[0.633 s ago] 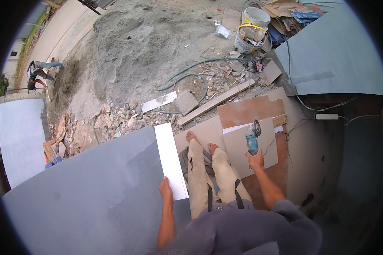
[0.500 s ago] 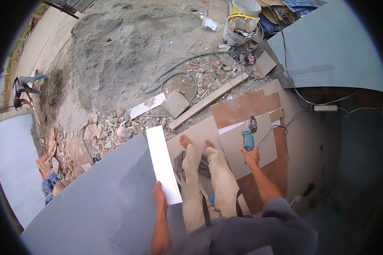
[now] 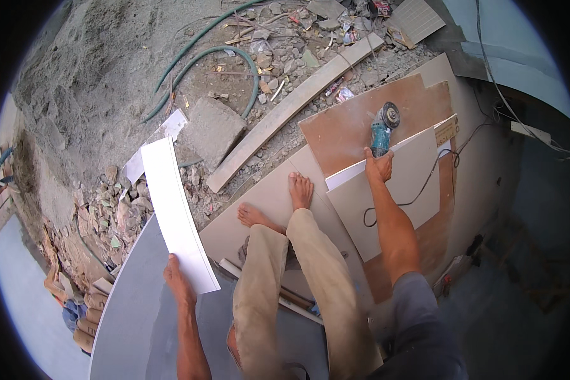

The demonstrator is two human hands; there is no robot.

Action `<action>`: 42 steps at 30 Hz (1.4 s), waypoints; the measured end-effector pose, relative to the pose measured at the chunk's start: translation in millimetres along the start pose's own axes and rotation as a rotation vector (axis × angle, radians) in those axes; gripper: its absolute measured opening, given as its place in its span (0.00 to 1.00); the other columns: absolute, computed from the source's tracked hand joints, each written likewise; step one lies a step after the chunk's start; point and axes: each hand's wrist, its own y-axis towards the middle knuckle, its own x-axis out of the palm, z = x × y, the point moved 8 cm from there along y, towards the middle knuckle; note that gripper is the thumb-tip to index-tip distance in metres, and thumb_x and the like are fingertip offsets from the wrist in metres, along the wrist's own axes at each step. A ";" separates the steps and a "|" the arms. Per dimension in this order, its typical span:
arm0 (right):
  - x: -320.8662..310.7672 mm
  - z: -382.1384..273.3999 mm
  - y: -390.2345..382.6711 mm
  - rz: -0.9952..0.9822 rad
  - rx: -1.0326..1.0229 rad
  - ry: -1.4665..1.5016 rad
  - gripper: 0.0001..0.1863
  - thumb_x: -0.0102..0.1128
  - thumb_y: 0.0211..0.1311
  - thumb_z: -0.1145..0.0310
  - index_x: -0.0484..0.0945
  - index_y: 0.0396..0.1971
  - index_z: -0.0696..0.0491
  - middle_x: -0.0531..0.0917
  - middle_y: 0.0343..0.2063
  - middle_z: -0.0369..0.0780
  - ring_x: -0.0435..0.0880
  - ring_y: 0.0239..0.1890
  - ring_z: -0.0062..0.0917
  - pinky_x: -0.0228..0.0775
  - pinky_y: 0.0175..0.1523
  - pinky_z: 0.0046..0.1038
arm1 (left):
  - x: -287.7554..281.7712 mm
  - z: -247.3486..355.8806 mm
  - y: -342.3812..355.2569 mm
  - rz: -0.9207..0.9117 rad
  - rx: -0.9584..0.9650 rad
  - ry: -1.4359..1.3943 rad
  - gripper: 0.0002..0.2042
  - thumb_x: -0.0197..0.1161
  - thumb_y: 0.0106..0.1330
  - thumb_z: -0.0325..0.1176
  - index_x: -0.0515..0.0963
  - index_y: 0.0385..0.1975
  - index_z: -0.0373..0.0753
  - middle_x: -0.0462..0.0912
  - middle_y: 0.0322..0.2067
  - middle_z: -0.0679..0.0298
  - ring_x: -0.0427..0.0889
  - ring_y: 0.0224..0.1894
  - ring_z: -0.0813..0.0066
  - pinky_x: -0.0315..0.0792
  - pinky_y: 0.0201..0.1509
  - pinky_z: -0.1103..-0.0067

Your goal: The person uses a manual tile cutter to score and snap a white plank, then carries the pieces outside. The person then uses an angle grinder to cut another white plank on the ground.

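My left hand (image 3: 178,282) grips the near end of a long white strip (image 3: 172,206), like a cut piece of tile or panel, which slants away to the far left. In my right hand (image 3: 379,166) is a teal angle grinder (image 3: 380,137), its round disc at the far end, fingers wrapped round the body. The grinder is over a brown board (image 3: 342,130) and a beige sheet (image 3: 392,212) lying on it. Between them shows a thin white edge. The grinder's dark cord (image 3: 418,197) loops across the sheet. Whether the disc spins I cannot tell.
My bare feet stand on a beige board (image 3: 218,235). Ahead lie a wooden plank (image 3: 297,111), a flat concrete slab (image 3: 210,130), a green hose (image 3: 254,73), rubble and a grey sand heap (image 3: 101,69). Sacks (image 3: 85,329) lie at the left. Part of another person (image 3: 1,171) shows there.
The grinder has moved ahead from the beige sheet over the brown board. My left hand has carried the white strip leftward. The view has shifted, and my feet now stand wider apart.
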 end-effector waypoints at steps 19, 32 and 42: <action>52.0 -7.6 36.9 0.326 -0.239 0.002 0.43 0.75 0.57 0.54 0.63 0.66 0.59 0.71 0.62 0.52 0.67 0.67 0.49 0.58 0.72 0.48 | 55.7 -66.9 46.7 0.041 -0.087 0.020 0.22 0.52 0.80 0.48 0.78 0.28 0.36 0.79 0.26 0.70 0.71 0.26 0.84 0.63 0.28 0.79; 317.9 -188.7 -126.5 -0.334 0.323 0.889 0.47 0.54 0.71 0.37 0.61 0.66 0.69 0.71 0.62 0.57 0.74 0.64 0.47 0.68 0.67 0.44 | 31.1 -117.8 61.5 0.237 -0.055 -0.086 0.20 0.53 0.79 0.48 0.74 0.27 0.40 0.74 0.25 0.73 0.66 0.26 0.86 0.58 0.29 0.80; 307.4 -190.9 -118.8 -0.168 0.231 0.683 0.58 0.43 0.65 0.23 0.79 0.40 0.78 0.83 0.40 0.65 0.83 0.44 0.54 0.72 0.51 0.50 | 12.2 -150.0 47.6 0.195 -0.109 -0.108 0.22 0.53 0.79 0.48 0.78 0.28 0.37 0.76 0.23 0.71 0.70 0.23 0.84 0.63 0.28 0.78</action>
